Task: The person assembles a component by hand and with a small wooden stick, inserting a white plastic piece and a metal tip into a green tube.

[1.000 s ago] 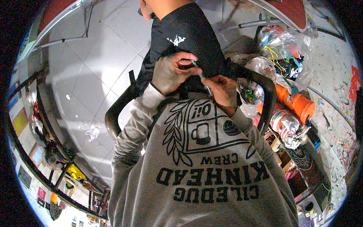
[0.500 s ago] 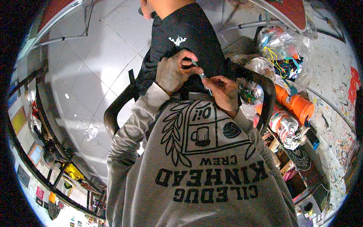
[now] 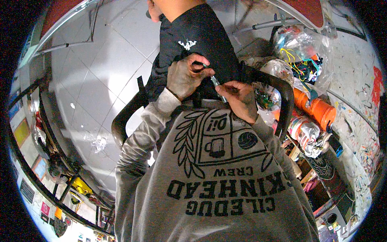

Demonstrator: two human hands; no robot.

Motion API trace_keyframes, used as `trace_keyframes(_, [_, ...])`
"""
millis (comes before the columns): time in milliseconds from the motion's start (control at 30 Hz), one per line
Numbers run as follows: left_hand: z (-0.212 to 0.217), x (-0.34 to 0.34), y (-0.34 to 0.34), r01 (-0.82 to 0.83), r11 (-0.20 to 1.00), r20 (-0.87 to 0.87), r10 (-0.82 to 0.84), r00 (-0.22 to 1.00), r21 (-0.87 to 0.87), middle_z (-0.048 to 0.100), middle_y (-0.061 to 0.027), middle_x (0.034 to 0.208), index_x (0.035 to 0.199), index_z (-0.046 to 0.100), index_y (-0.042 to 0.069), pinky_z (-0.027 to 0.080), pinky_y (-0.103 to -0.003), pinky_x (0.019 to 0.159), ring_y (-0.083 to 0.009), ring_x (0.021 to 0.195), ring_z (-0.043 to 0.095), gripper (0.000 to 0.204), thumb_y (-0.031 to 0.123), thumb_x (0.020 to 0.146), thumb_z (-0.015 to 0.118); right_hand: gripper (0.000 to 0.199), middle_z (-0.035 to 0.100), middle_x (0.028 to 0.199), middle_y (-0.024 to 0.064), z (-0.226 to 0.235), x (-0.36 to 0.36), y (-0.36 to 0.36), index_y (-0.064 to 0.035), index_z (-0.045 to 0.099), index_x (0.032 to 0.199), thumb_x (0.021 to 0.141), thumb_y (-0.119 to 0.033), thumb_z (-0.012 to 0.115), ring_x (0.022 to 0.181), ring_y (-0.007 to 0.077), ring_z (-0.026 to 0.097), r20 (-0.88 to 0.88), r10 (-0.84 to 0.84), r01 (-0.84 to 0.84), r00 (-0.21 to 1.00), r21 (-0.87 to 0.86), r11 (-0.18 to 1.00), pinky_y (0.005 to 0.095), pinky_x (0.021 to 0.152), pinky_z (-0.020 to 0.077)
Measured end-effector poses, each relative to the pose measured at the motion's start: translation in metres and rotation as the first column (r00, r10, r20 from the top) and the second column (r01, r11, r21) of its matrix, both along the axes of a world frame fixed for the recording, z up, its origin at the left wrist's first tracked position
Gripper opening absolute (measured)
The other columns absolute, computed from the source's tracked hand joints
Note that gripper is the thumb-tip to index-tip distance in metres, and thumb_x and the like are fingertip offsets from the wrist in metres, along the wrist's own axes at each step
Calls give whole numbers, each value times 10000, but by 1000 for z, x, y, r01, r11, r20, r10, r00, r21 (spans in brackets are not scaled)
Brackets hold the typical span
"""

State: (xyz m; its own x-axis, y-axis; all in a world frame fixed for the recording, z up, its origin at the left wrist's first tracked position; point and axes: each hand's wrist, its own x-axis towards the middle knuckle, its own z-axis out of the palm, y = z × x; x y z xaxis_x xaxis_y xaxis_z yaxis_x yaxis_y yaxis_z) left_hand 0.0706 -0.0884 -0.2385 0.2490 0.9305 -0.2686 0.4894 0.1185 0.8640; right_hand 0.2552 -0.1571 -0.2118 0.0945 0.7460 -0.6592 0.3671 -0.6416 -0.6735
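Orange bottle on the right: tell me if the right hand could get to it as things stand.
Probably not freely: the right hand holds a thin tool, and the black chair arm stands between it and the orange bottle.

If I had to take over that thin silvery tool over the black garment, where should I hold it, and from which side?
Grip the thin silvery tool on its lower shaft, where the right hand pinches it, coming from the lower right. It slants up-left, its upper tip at the black garment beside the left hand, which bunches the cloth there, so that end is probably crowded.
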Motion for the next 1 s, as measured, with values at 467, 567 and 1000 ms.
trace_keyframes(467, [0, 2, -1, -8, 997, 28, 10, 1000, -78, 730, -30, 812, 948, 680, 129, 518, -274, 646, -141, 727, 697, 276, 295, 769, 811, 440, 690, 749, 98, -14, 20, -14, -103, 729, 889, 767, -526, 728, 721, 255, 665, 234, 227, -239, 945, 27, 971, 381, 692, 517])
trace_keyframes(567, [-6, 3, -3, -41, 993, 100, 52, 994, -114, 722, -21, 846, 958, 673, 103, 525, -262, 682, -122, 759, 692, 284, 246, 764, 823, 457, 683, 737, 95, -15, 25, -17, -128, 732, 889, 745, -562, 730, 710, 244, 660, 221, 248, -256, 943, 8, 967, 376, 686, 517])
trace_keyframes(1000, [22, 1, -6, -133, 948, 474, 262, 840, -289, 719, -81, 883, 991, 684, -33, 516, -219, 737, -97, 781, 649, 226, 70, 811, 775, 254, 658, 712, 71, 25, 12, -13, -82, 720, 807, 792, -332, 764, 656, 192, 624, 191, 135, -178, 972, 228, 957, 336, 621, 478])
